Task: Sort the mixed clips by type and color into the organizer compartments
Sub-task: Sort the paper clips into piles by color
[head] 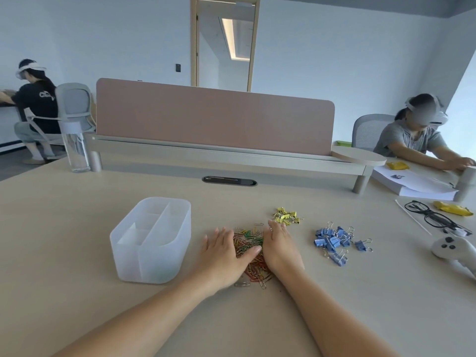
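Beside the organizer [144,264], left hand [224,252] and right hand [280,247] open (uncurled), flanking paper clips [248,240]

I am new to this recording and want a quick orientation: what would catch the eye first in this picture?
First, the two hands at the centre of the table: the left hand and right hand flank a pile of multicoloured paper clips. To their left stands a translucent white organizer with divided compartments. To the right lie blue binder clips, with yellow binder clips farther back.
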